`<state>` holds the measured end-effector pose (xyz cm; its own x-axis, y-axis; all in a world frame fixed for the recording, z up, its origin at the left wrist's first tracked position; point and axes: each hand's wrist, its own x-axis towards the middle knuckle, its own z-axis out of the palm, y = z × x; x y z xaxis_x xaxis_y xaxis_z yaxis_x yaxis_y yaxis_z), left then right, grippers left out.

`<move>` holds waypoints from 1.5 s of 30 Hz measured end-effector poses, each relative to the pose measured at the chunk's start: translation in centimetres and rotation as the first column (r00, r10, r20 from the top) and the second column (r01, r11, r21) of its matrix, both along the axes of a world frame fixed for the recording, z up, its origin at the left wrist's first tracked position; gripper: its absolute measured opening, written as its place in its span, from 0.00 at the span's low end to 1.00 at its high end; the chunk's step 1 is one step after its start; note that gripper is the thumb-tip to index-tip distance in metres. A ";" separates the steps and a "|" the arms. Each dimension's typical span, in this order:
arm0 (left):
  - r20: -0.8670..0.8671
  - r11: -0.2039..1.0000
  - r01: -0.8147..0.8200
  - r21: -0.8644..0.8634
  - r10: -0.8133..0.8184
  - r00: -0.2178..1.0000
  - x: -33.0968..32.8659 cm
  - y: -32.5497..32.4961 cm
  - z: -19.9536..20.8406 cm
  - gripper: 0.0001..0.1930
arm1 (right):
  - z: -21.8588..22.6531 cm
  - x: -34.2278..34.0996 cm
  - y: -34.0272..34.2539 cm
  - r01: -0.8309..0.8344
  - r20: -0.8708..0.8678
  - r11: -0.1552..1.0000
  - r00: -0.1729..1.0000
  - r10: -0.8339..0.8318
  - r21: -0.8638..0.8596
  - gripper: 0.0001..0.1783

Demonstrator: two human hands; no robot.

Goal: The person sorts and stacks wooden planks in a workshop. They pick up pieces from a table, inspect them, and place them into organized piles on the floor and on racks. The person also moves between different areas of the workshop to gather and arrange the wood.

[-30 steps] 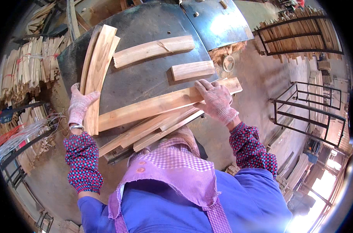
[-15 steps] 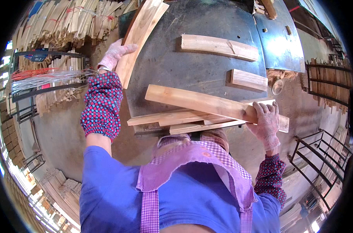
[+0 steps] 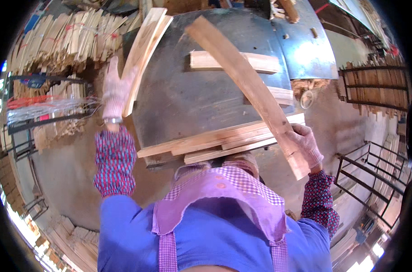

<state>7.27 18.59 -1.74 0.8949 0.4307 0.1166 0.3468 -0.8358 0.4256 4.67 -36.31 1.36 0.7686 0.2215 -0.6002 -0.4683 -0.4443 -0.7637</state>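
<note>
My right hand (image 3: pixel 305 145), in a pale work glove, grips a long wooden board (image 3: pixel 242 77) near its lower end. The board slants up and leftward across the table, its far end above the dark metal tabletop (image 3: pixel 165 86). My gloved left hand (image 3: pixel 118 88) has its fingers apart, beside two long boards (image 3: pixel 145 50) at the table's left edge; whether it touches them I cannot tell. Several boards (image 3: pixel 215 139) lie together along the near edge. Under the slanting board, a shorter board (image 3: pixel 260 62) and a small piece (image 3: pixel 282 95) are partly hidden.
Bundled wood strips (image 3: pixel 74 38) are piled at the far left, above a rack with red and clear strands (image 3: pixel 47 104). A second metal surface (image 3: pixel 305 52) adjoins the table at right. Black metal frames (image 3: pixel 369 177) and a rack of boards (image 3: pixel 373 86) stand further right.
My right hand has swung its board from nearly level to a steep slant, raising the far end. My left hand has let go of the boards at left, its fingers now spread.
</note>
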 end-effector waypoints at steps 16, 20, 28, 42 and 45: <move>0.223 0.079 0.251 -0.965 -0.261 0.939 -2.0 -27.8 -1.7 0.16 | -0.5 -0.3 5.0 0.017 0.109 0.979 0.993 -0.040 0.205 0.21; -0.044 -0.178 -0.068 -0.982 -0.137 0.990 -0.6 -28.8 -0.3 0.08 | -2.5 -0.6 3.8 0.045 0.210 0.975 0.973 -0.092 0.216 0.23; -0.028 -0.108 -0.025 -0.994 0.023 0.999 1.6 -25.1 0.2 0.12 | -2.7 -3.3 0.1 0.016 -0.086 0.975 0.996 0.003 0.220 0.24; 0.173 -0.191 0.173 -0.966 0.018 0.985 0.2 -24.1 1.8 0.17 | -3.4 -3.5 1.1 0.127 0.120 0.980 0.982 -0.146 0.155 0.21; 0.171 -0.156 0.174 -0.972 0.031 0.985 -0.1 -23.9 2.2 0.17 | -3.4 -3.2 1.4 0.108 0.162 0.982 0.978 -0.133 0.154 0.20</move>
<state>7.19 -5.33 0.44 0.9558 0.0751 -0.2841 0.1949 0.5614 0.8042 1.49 -34.95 -2.09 0.8831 0.1951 -0.4266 -0.3689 -0.2728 -0.8885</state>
